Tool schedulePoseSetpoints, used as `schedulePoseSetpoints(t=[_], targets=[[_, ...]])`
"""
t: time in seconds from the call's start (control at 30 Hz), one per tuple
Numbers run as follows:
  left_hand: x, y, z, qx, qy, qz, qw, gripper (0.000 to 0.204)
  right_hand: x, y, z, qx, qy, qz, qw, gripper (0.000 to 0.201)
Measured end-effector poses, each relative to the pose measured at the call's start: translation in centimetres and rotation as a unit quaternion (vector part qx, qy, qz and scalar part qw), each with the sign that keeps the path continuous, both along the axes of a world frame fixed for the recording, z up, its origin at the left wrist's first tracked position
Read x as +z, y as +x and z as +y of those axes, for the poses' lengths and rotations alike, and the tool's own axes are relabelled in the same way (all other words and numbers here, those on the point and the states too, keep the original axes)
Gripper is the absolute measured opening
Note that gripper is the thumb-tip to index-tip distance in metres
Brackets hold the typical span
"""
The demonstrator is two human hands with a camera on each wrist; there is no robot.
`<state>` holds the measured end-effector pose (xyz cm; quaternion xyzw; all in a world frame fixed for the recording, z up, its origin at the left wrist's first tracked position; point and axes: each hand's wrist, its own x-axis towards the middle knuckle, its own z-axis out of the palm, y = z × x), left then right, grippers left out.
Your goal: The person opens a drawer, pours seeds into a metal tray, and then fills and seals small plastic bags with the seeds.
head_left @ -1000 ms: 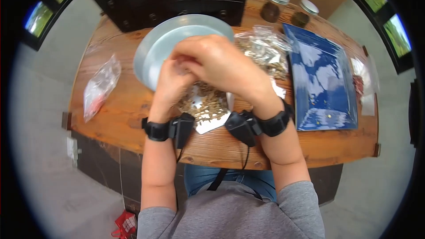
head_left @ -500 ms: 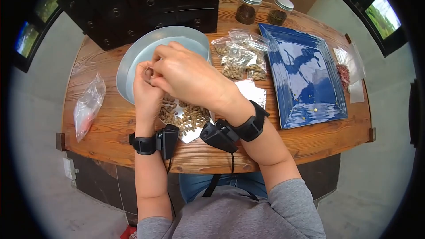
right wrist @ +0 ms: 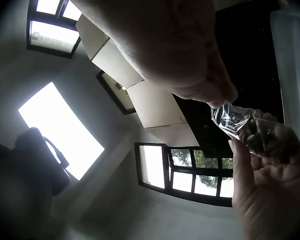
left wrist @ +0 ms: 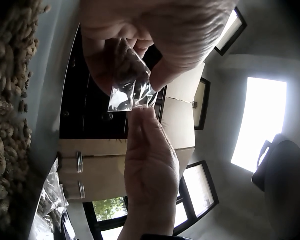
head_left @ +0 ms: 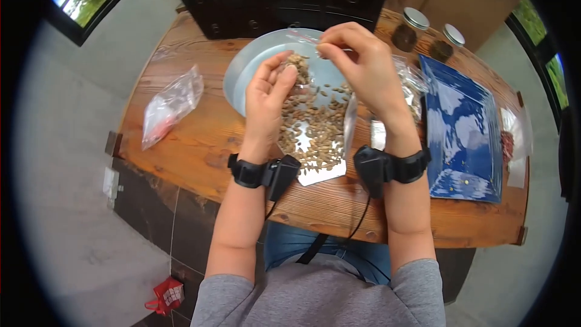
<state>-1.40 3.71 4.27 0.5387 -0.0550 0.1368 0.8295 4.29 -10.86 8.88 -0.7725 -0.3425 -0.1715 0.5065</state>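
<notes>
My left hand (head_left: 265, 95) holds a small clear zip bag (head_left: 301, 75) with brown pods in it, thumb and fingers around its lower part. The fingertips of my right hand (head_left: 370, 63) pinch the bag's top edge, stretching the plastic between the hands. In the right wrist view, the bag (right wrist: 257, 131) shows its crinkled clear top and the pods bunched at the left hand's end. Below the hands, many loose brown pods (head_left: 315, 126) lie on a shiny light tray (head_left: 324, 175) that overlaps the front of a round metal pan (head_left: 239, 69).
A clear bag with something pink (head_left: 172, 106) lies on the wooden table (head_left: 212, 145) at left. To the right are more small bags (head_left: 411, 88), a blue rectangular platter (head_left: 460, 121) and a bag with reddish contents (head_left: 507, 144). Two lidded jars (head_left: 410, 29) stand behind.
The hands, earlier close together with the right over the left, have drawn apart. The bag now shows between them. The head view has shifted, so the table appears farther right.
</notes>
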Motion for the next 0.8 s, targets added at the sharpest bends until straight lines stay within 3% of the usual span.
schedulePoseSetpoints(t=[0.07,0.3,0.5,0.8], targets=[[0.1,0.0,0.1,0.031,0.010,0.001,0.999,0.032,-0.1,0.1,0.2,0.016,0.061,0.025,0.998,0.009],[0.0,0.0,0.3,0.074,0.024,-0.073,0.994,0.031,-0.2,0.2,-0.1,0.014,0.071,0.098,0.993,0.010],[0.3,0.1,-0.4,0.041,0.059,-0.066,0.995,0.050,0.1,0.5,-0.5,-0.005,0.075,0.129,0.989,0.012],[0.1,0.0,-0.2,-0.013,0.068,-0.013,0.997,0.051,0.4,0.4,-0.8,-0.012,0.099,0.116,0.988,0.012]])
